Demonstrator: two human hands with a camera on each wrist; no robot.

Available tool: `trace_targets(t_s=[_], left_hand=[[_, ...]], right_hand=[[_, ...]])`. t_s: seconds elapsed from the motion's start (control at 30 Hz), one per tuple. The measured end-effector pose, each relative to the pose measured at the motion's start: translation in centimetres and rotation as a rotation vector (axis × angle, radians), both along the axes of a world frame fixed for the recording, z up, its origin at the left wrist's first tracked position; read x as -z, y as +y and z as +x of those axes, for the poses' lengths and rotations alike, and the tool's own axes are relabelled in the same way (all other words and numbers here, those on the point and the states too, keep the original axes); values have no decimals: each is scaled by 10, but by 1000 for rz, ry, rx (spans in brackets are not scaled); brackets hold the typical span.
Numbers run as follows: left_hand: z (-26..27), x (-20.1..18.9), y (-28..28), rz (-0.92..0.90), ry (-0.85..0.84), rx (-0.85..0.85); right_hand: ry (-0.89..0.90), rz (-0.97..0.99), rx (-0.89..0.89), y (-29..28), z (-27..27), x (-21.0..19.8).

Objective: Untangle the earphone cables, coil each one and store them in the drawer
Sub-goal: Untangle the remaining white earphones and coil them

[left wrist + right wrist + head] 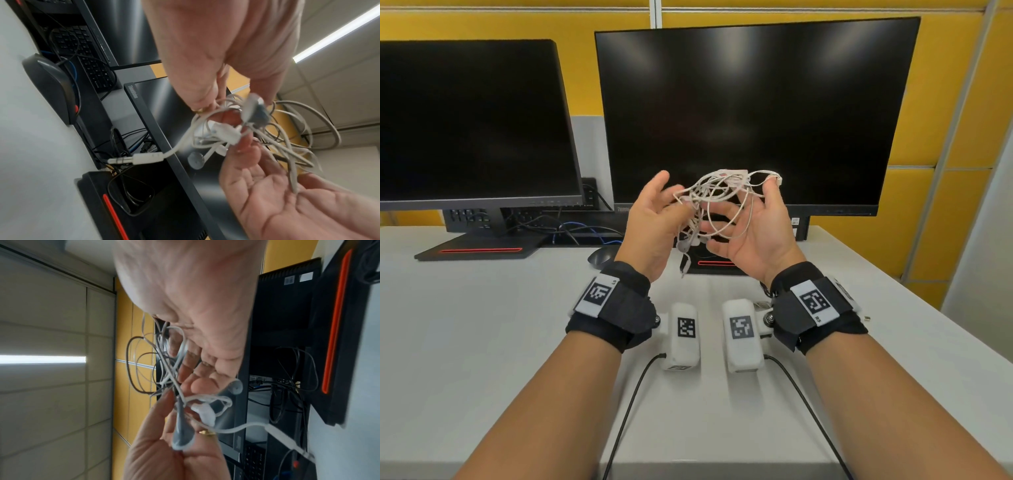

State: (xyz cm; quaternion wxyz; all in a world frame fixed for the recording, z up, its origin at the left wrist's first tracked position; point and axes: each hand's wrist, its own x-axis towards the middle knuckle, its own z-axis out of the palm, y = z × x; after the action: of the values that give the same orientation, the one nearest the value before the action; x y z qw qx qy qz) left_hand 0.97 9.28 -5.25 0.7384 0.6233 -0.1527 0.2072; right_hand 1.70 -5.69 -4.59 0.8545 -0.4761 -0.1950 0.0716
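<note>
Both hands are raised above the white surface [482, 325], holding a knot of white earphone cables [717, 195] between them in front of the larger, right-hand monitor [756, 113]. Left hand [654, 222] has its fingers curled into the near-left side of the bundle, pinching strands at the fingertips, while its thumb stands free; right hand [753, 233] is turned palm-up with relaxed, spread fingers cradling the loops, and its forefinger appears hooked through one strand at the far right. Holding the tangle aloft, rather than on the surface, seems meant to let the loose ends hang clear so the crossings can be read: an audio plug [141, 159] dangles out to one side, and earbuds [236, 387] hang below the knot. An inline remote [226, 132] sits in the thick of the tangle, close by the fingertips. Untangling looks barely begun, with no cable yet separated or coiled, and the drawer is not visible in any view. A second monitor [472, 120] stands to the left, with a dark mouse [601, 255] on the surface near its base and a keyboard [90, 65] tucked behind.
</note>
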Motion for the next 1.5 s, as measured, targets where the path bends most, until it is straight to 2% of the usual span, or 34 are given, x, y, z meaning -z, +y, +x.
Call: trace_targets(t_s=[0.13,0.23,0.37,0.43,0.53,0.67,0.8,0.97,1.07,1.23,1.3,1.4,1.5], left_hand=[[0,1,0,122,47,107],[1,3,1,165,71,72],[5,1,3,-7,91,-47],[6,0,4,-66,55,-49],[4,1,2,-66,16,-71],[4,-2,0,-70,-7,-84],[3,-3,-1,-16,-17,-84],[-5,-3,-4,-19,8,-33],[-3,-3,-2,-41,38,-99],[6,0,3,-43,107,-259],[10,0,6,-87,134,-284],[11,-3,9,-206,193,-265],[6,-5,10,-286,235,-151]], right_hand=[[4,150,-20,-4,-1,-2],[41,223,-33,-6,0,-3],[14,73,56,1,0,-1],[-1,35,72,2,0,0],[-27,-80,58,4,-3,-1],[-160,-401,41,10,-4,4],[-209,-470,73,16,-8,6],[-154,-331,156,11,-8,0],[-131,-211,186,6,-7,-3],[-73,71,78,3,-8,-6],[-67,39,112,3,-7,-6],[-105,-130,218,2,-7,-5],[-118,-152,237,0,-11,-7]])
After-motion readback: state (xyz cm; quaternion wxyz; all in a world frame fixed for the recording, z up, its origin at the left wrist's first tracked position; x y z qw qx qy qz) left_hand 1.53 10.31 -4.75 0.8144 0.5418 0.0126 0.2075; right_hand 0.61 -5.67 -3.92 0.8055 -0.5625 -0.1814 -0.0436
